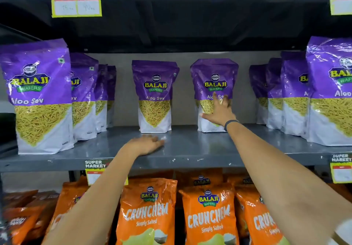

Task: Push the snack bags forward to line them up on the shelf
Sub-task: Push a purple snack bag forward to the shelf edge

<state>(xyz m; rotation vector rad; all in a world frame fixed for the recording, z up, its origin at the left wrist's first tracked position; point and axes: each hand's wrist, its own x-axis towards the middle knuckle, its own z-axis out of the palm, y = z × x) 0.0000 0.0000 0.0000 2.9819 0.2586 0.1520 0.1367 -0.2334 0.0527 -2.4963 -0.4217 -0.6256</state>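
Note:
Purple Aloo Sev snack bags stand on a grey metal shelf (190, 149). Two single bags stand far back: a middle-left bag (155, 94) and a middle-right bag (214, 78). My right hand (219, 111) reaches in with fingers spread, flat against the front of the middle-right bag. My left hand (146, 144) lies palm down on the shelf, just in front of the middle-left bag, holding nothing. A row of bags at the left (40, 96) and another at the right (331, 92) reach the front edge.
Orange Crunchem bags (148, 212) fill the shelf below, under my forearms. Yellow price labels (76, 1) hang from the upper shelf edge, and more labels (341, 168) hang on the front lip of the middle shelf. A grey back panel closes the shelf behind the bags.

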